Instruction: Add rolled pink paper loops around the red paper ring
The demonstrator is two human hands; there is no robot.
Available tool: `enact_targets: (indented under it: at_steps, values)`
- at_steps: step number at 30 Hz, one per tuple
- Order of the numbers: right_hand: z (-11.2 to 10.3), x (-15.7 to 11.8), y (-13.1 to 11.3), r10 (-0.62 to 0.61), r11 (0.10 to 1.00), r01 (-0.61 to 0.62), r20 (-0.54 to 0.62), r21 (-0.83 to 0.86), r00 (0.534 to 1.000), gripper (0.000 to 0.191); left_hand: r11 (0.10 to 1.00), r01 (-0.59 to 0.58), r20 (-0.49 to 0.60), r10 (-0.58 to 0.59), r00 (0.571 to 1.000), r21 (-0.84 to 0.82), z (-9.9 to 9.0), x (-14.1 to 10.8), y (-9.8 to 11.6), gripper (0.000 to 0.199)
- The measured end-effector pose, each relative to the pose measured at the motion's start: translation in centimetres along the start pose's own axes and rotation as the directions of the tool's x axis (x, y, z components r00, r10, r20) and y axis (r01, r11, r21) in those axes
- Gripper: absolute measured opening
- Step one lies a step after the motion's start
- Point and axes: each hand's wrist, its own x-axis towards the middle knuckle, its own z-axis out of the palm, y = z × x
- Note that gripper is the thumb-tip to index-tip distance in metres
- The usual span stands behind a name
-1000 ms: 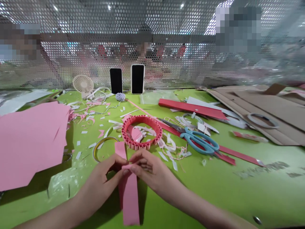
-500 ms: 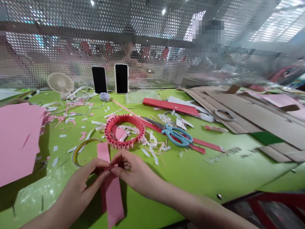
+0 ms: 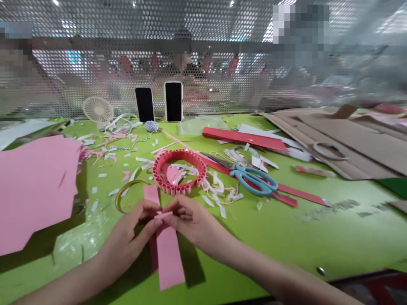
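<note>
Pinching a pink paper strip [image 3: 170,254] are two bare hands, at the near middle of the green table [image 3: 270,241]. The left hand [image 3: 138,224] grips its far end from the left with thumb and finger. The right hand [image 3: 189,216] grips the same end from the right, and the two hands almost meet. A little bit of the strip is bent over between the thumbs, and the rest hangs toward the near side. More pink paper [image 3: 151,193] pokes out just past the left hand's fingers.

Just beyond the hands sits a red paper ring [image 3: 178,189] made with lots of little rolls. A tape roll [image 3: 118,201], yellow inside, is near the left hand. Blue scissors [image 3: 239,173] lie to the right of the ring, on top of a long red strip [image 3: 302,195]. Farther back is a wide red piece [image 3: 244,139].

On the left is a big pink sheet [image 3: 38,190]. On the far side stand a small fan [image 3: 98,110], a black phone [image 3: 144,104] and a phone with a white edge [image 3: 174,101]. Brown cardboard [image 3: 365,135] lies on the far right.
</note>
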Motion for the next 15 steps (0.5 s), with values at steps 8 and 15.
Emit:
enact_targets:
  at_steps: [8,15]
  values:
    - [0.18,-0.21,0.27,0.009,1.0,-0.01,-0.007,-0.022,1.0,0.008,0.999,-0.005,-0.014,0.004,1.0,-0.032,-0.2,-0.3,0.34,0.007]
    - [0.08,-0.23,0.52,-0.052,0.997,0.048,-0.062,-0.063,0.997,0.008,0.998,-0.007,0.011,0.008,1.0,-0.06,-0.06,-0.25,0.24,0.005]
